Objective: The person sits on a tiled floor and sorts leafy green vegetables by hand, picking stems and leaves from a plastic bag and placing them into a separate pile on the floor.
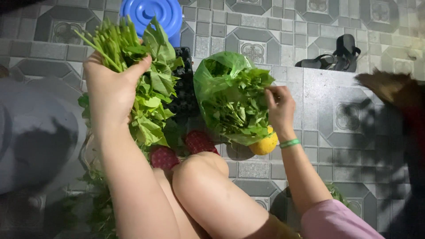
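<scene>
The left hand (pixel 110 86) grips a bunch of leafy green stems (pixel 141 75), held up at the left. The right hand (pixel 280 108) pinches leaves in the green plastic bag of greens (pixel 230 99), with a yellow fruit (pixel 265 144) just near it on the tiled floor (pixel 310 84).

The floor is showing grey ceramic tiles with an octagon pattern and small ornamented squares (pixel 283 48) between them. A round blue plastic lid with raised rings (pixel 152 13) is lying at the top edge. A pair of black sandals with straps (pixel 336 57) is resting on the tiles further to the right. A dark brown blurred shape (pixel 389 86) is entering from the right edge, and soft shadows are falling on the tiles under it. The light is looking dim and cool.
</scene>
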